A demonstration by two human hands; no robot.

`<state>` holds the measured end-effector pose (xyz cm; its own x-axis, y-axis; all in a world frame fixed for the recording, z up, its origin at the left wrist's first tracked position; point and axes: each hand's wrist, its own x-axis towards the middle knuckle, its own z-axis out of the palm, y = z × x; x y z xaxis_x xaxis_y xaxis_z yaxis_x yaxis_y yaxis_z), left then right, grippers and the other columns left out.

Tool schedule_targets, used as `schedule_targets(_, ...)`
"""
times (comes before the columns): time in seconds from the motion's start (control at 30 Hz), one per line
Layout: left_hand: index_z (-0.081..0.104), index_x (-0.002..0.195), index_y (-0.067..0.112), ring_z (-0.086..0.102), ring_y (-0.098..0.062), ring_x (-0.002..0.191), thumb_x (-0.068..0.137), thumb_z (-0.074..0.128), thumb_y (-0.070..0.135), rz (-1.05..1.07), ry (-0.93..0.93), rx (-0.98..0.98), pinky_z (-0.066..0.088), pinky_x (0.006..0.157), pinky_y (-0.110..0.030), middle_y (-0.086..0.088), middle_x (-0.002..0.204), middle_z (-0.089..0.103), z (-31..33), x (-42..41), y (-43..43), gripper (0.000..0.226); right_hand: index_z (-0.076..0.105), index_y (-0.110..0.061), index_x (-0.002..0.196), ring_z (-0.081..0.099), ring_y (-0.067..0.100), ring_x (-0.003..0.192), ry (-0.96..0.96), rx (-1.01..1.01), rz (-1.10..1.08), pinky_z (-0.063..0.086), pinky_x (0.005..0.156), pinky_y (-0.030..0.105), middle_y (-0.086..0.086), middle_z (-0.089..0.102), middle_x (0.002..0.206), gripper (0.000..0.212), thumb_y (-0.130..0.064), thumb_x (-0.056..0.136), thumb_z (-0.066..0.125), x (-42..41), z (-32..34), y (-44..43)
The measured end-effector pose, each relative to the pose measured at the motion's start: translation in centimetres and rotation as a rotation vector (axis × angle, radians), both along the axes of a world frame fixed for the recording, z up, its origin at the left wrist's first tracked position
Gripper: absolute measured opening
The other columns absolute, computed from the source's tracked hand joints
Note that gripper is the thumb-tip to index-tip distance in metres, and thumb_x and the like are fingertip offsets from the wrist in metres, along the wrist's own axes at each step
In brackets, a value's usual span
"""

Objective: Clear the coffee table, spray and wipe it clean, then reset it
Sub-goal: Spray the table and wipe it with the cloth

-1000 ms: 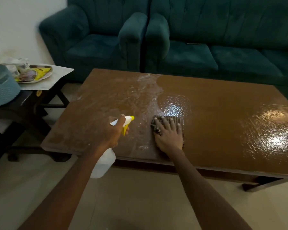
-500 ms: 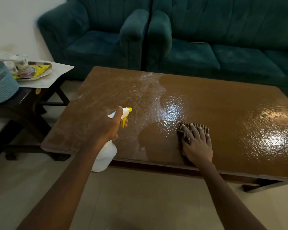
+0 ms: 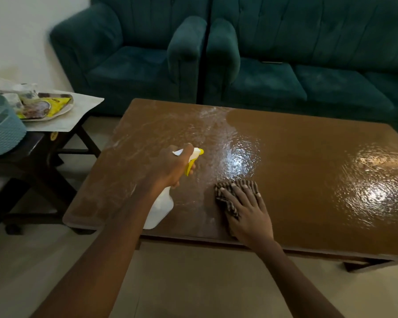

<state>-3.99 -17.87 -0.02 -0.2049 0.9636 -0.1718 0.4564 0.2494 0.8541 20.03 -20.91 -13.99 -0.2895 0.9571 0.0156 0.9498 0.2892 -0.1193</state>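
The brown coffee table (image 3: 308,157) is bare and wet, with soapy streaks over its left half. My left hand (image 3: 170,168) grips a white spray bottle (image 3: 159,210) with a yellow nozzle and trigger, held above the table's near left part, nozzle pointing right. My right hand (image 3: 248,212) lies flat with fingers spread on a striped brown cloth (image 3: 225,198), pressing it onto the table near the front edge, just right of the bottle.
A dark side table (image 3: 32,152) to the left carries a light blue basket (image 3: 0,131), a pale mat and a plate of packets (image 3: 46,106). A dark green armchair (image 3: 133,56) and sofa (image 3: 308,65) stand behind the coffee table. Pale floor lies in front.
My right hand slid the cloth right along the front edge, then back left toward the bottle. My left hand with the spray bottle stayed about where it was.
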Motion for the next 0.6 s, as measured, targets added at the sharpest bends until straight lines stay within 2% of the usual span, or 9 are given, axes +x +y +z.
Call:
schedule_targets(0.13, 0.068, 0.087, 0.010, 0.046, -0.006, 0.030, 0.098, 0.037, 0.052, -0.107, 0.028, -0.045, 0.042, 0.045, -0.025, -0.006, 0.079, 0.073, 0.0, 0.1, 2.3, 0.053, 0.011, -0.049, 0.153, 0.004, 0.014, 0.153, 0.009, -0.024, -0.135, 0.001, 0.122, 0.040, -0.012, 0.014, 0.164, 0.068, -0.061, 0.087, 0.009, 0.7, 0.4, 1.1)
schedule_targets(0.23, 0.067, 0.098, 0.012, 0.049, -0.013, 0.035, 0.093, 0.040, 0.057, -0.169, 0.074, -0.078, 0.042, 0.043, -0.024, -0.002, 0.079, 0.075, -0.2, 0.6, 4.0, 0.053, 0.007, -0.048, 0.153, 0.001, 0.014, 0.153, 0.019, -0.037, -0.207, 0.001, 0.122, 0.042, -0.011, 0.010, 0.165, 0.070, -0.062, 0.085, 0.005, 1.6, 0.6, 2.3)
schedule_targets(0.3, 0.067, 0.085, 0.012, 0.054, -0.018, 0.046, 0.094, 0.042, 0.054, -0.209, 0.110, -0.082, 0.041, 0.043, -0.023, -0.007, 0.081, 0.075, -0.2, 1.2, 4.6, 0.049, 0.003, -0.048, 0.153, -0.003, 0.014, 0.153, 0.007, -0.054, -0.230, -0.002, 0.122, 0.042, -0.012, 0.005, 0.166, 0.071, -0.063, 0.083, 0.001, 2.2, 0.7, 2.8)
schedule_targets(0.37, 0.059, 0.072, 0.017, 0.056, -0.021, 0.054, 0.095, 0.043, 0.050, -0.232, 0.123, -0.080, 0.040, 0.044, -0.023, -0.012, 0.084, 0.075, -0.3, 1.9, 5.0, 0.043, 0.001, -0.048, 0.154, -0.005, 0.015, 0.153, -0.006, -0.066, -0.246, -0.003, 0.122, 0.042, -0.011, 0.004, 0.166, 0.072, -0.062, 0.083, -0.001, 2.3, 0.8, 3.1)
schedule_targets(0.47, 0.053, 0.069, 0.021, 0.057, -0.020, 0.055, 0.095, 0.045, 0.049, -0.207, 0.116, -0.104, 0.040, 0.044, -0.023, -0.013, 0.083, 0.074, -0.6, 2.2, 5.6, 0.039, -0.001, -0.048, 0.154, -0.006, 0.016, 0.153, -0.001, -0.078, -0.274, -0.005, 0.122, 0.043, -0.011, 0.003, 0.166, 0.074, -0.063, 0.082, -0.003, 2.4, 1.0, 3.9)
schedule_targets(0.6, 0.055, 0.070, 0.019, 0.062, -0.022, 0.062, 0.094, 0.046, 0.047, -0.135, 0.069, -0.101, 0.042, 0.046, -0.025, -0.015, 0.081, 0.073, -1.3, 1.6, 6.4, 0.038, 0.000, -0.048, 0.154, -0.008, 0.017, 0.152, 0.029, -0.110, -0.302, -0.008, 0.122, 0.043, -0.010, 0.002, 0.166, 0.076, -0.067, 0.081, -0.005, 3.0, 1.5, 7.1)
